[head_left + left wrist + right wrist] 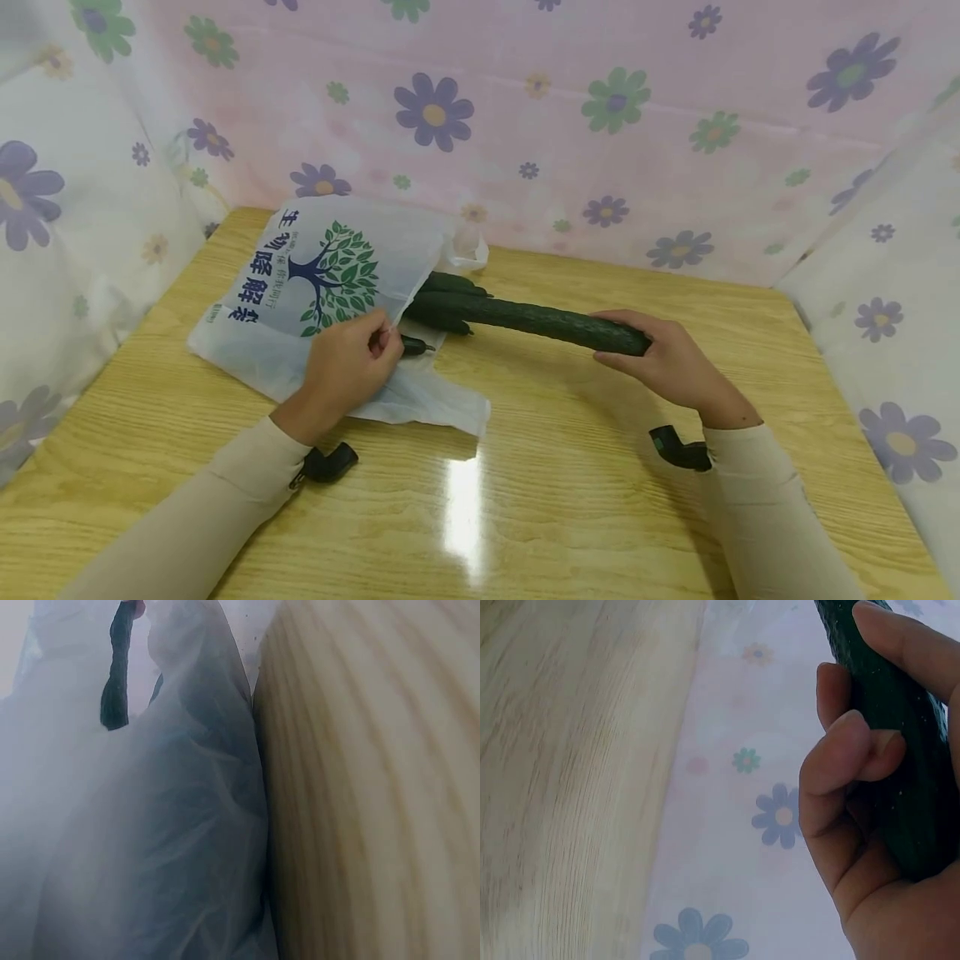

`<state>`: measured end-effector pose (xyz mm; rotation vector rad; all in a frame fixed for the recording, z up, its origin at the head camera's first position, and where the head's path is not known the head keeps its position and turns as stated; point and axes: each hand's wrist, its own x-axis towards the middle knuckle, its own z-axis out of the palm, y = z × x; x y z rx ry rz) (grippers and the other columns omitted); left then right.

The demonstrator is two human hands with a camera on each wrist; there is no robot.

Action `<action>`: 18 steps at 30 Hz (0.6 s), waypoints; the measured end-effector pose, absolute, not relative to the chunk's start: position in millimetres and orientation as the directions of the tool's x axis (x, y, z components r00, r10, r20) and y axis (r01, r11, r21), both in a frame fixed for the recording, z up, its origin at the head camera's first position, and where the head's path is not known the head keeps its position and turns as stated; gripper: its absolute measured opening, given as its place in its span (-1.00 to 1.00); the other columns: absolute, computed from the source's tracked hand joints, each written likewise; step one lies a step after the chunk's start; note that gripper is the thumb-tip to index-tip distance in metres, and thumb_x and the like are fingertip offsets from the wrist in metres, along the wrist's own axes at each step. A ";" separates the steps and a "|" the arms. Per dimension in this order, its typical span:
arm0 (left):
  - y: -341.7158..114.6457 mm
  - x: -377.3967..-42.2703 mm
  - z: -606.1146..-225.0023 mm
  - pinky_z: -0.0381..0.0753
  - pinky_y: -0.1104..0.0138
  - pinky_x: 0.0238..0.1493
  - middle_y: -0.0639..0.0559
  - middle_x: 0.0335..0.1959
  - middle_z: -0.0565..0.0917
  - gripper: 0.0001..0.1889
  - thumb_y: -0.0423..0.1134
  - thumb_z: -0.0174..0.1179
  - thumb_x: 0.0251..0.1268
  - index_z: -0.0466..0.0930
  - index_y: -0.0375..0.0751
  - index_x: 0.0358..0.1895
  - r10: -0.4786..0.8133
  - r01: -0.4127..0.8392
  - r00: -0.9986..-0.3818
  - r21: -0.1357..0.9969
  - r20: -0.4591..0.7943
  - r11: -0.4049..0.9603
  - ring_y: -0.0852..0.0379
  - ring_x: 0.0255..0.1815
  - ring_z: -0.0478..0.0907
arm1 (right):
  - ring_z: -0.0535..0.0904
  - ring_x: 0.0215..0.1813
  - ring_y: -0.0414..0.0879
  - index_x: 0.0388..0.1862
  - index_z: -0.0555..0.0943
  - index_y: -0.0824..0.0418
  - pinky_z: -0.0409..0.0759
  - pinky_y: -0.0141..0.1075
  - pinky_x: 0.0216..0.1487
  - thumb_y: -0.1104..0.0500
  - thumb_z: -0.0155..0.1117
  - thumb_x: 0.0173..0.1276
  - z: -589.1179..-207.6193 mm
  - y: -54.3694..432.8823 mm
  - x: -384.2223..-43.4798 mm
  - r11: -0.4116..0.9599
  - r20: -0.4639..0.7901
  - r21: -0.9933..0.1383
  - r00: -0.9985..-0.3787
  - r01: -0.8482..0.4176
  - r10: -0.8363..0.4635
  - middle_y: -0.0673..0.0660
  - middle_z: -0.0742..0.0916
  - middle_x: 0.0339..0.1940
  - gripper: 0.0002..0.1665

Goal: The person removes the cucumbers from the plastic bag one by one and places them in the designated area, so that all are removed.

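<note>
- The right hand (667, 354) grasps the near end of the long cucumber (540, 319), the thumb on one side and the fingers bent round the other.
- The long cucumber runs leftward from the right fingers, slanting slightly away from the person, and its far end lies inside the mouth of the bag (330, 283).
- The left hand (348, 358) is clenched at the bag's mouth, its thumb and fingers pinching the edge of the film.
- Most of the bag spreads to the left of the left fingers and beyond them; it is white, with a green tree and dark blue lettering.
- Just right of the left fingers, a dark green tip (415, 345) pokes out of the mouth.
- Farther off from the left fingers, the ends of two more cucumbers (452, 284) show on either side of the long cucumber; how many lie within the bag, I cannot tell.
- One handle (468, 250) of the bag lies beyond the left fingers to the right; the other (457, 408) lies nearer the person, also to their right.
- Under both hands is the wood-grained surface (585, 500).
- Beyond the fingers of both hands hangs a flowered cloth (525, 108).
- Behind the fingers, beige sleeves (225, 492) cover both forearms.
</note>
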<state>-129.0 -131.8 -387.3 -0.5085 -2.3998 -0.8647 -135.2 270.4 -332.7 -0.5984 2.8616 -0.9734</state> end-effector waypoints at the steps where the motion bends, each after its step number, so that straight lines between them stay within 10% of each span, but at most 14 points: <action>1: -132.1 -128.5 -387.4 0.18 0.39 -0.67 0.14 -0.76 0.35 -0.75 -0.29 0.13 0.17 0.34 -0.06 -0.63 0.164 0.503 -0.789 0.470 0.592 0.725 0.26 -0.72 0.24 | 0.57 0.30 0.02 0.36 0.49 -0.19 0.56 0.04 0.14 0.03 0.38 0.33 -332.5 271.1 -135.4 0.723 0.067 -0.601 -0.922 -0.342 -0.381 0.02 0.57 0.37 -0.39; 18: -132.3 -131.2 -389.6 0.16 0.38 -0.67 0.14 -0.76 0.30 -0.73 -0.29 0.12 0.18 0.31 -0.05 -0.63 0.173 0.485 -0.819 0.499 0.547 0.718 0.25 -0.72 0.22 | 0.63 0.12 -0.08 0.40 0.46 -0.13 0.63 -0.36 -0.08 -0.07 0.35 0.35 -331.8 287.7 -142.3 0.723 -0.015 -0.647 -0.944 -0.243 -0.330 0.12 0.55 0.37 -0.36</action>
